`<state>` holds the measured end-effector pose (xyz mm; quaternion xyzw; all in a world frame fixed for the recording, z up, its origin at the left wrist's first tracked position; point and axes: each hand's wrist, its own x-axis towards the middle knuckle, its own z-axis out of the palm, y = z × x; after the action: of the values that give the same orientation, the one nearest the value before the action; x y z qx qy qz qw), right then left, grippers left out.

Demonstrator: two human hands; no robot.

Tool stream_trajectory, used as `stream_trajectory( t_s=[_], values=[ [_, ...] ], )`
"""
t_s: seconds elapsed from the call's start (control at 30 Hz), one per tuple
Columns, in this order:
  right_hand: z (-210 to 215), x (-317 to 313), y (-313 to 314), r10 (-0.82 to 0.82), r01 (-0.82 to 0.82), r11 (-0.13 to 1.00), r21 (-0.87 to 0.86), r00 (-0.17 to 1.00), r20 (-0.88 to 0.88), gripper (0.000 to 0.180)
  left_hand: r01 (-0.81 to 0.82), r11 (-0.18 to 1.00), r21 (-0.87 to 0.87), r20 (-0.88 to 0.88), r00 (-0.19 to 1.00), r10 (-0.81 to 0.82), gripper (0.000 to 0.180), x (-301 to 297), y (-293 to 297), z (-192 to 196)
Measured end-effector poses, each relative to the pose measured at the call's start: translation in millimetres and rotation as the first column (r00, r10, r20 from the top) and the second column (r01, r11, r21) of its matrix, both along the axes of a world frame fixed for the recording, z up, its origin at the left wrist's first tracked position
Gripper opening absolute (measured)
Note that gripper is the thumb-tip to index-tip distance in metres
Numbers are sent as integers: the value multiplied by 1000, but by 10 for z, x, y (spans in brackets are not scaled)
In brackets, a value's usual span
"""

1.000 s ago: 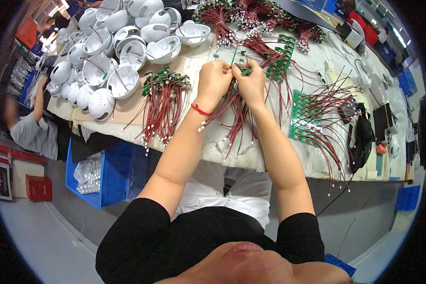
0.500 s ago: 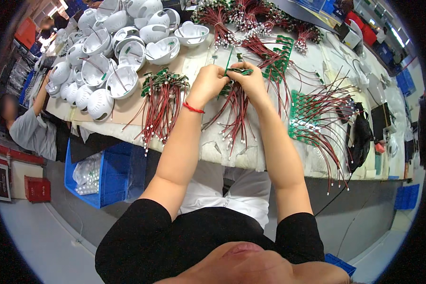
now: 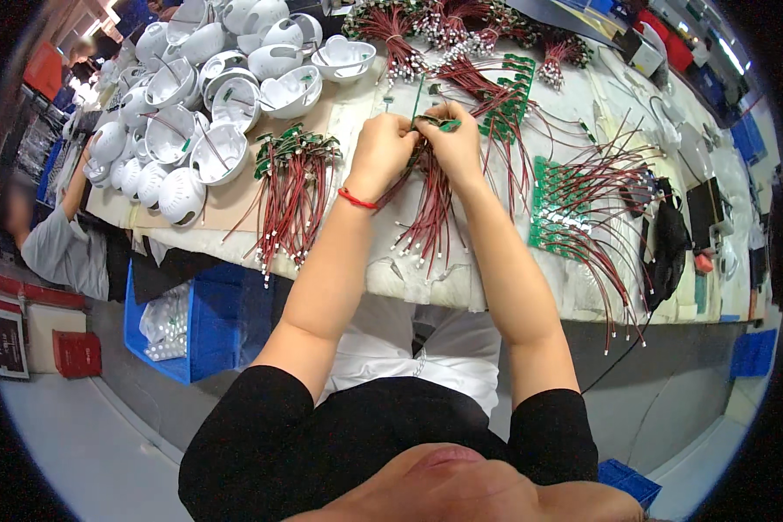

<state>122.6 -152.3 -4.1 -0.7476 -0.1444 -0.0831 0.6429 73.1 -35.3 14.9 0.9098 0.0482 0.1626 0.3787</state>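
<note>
Both hands have crept up the desk [image 3: 235, 204]
Left hand [image 3: 381, 157] and right hand [image 3: 452, 139] clench 1 green board [image 3: 448, 125]; wire bundles [image 3: 289, 196] done, more boards [image 3: 552, 217] wait

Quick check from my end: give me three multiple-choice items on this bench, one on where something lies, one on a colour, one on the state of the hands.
1. Where do the white dome shells lie?
A. left of the hands
B. right of the hands
C. on the floor

2. What colour are the wires hanging below the hands?
A. blue
B. red
C. yellow

3. How are the left hand and right hand placed?
A. far apart
B. resting flat on the bench
C. close together, on a small green board

Answers: A, the shells crowd the bench's left part; B, the strands are red; C, both hands meet at the board.
</note>
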Motion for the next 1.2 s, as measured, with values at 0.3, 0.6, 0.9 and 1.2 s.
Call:
stream_trajectory(
  t_s=[0.3,0.6,0.9,1.2],
  values=[
    [-163,109,-9,154,-157,985,-63,986,-60,27,47,998,34,-43,998,-46,19,50,134,-136],
    [-21,-113,84,-109,140,986,-92,953,283,19,-65,997,27,75,995,63,20,24,-105,-38],
    [36,64,-81,377,-281,899,336,887,-268,23,173,910,-377,38,984,-172,24,174,200,-218],
    [-75,17,12,-15,21,996,-84,997,70,23,-22,1000,-20,21,1000,23,19,62,53,-97]
  ],
)
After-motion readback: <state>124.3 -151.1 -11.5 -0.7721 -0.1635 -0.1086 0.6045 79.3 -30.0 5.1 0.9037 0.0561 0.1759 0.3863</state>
